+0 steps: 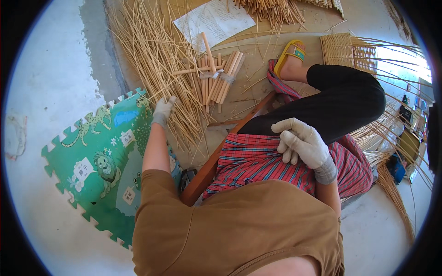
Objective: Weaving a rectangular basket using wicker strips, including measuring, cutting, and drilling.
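At the left edge of a long loose pile of thin straw-coloured wicker strands (147,50), my left hand (163,112) reaches out in a pale work glove. Its fingers are closed around a strand, though the grip is partly hidden among the stems. My right hand (301,141), gloved too, hovers over my lap above a red plaid cloth (248,158). Its fingers are loosely bent and apart, and nothing shows in them. Beyond my left hand, short peeled wooden sticks (225,87) lie in small bundles, some tied with pale strips.
A green foam play mat (110,138) with animal pictures lies at the left. Further off are a written paper sheet (214,23) and a stack of stick ends (276,9). A partly woven basket (348,49) with long loose strands stands at the right, past my sandalled foot (292,60).
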Tool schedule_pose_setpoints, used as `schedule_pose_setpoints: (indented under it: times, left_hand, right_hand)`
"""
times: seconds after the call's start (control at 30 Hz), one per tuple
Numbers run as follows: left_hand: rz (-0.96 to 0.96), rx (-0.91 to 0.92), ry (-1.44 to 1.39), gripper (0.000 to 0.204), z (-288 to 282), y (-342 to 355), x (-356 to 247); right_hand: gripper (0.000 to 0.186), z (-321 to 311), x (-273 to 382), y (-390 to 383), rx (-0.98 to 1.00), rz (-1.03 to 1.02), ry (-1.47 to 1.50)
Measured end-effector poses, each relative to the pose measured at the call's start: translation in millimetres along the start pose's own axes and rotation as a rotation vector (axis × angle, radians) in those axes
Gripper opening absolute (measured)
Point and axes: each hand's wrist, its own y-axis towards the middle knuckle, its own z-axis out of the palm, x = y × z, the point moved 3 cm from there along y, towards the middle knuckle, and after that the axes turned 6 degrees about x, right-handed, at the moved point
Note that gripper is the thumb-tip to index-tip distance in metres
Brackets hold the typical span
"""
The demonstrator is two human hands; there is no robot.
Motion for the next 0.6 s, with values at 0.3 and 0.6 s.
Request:
schedule_pose_setpoints:
  times: [0.3, 0.6]
  left_hand:
    - [0.018, 0.019, -0.149, 0.024, -32, -15, 1]
    - [0.029, 0.094, -0.164, 0.026, -32, -16, 1]
  right_hand:
    - [0.03, 1, -2, 1, -0.009, -0.012, -0.012]
    - [0.03, 2, -3, 1, -0.012, -0.037, -0.003]
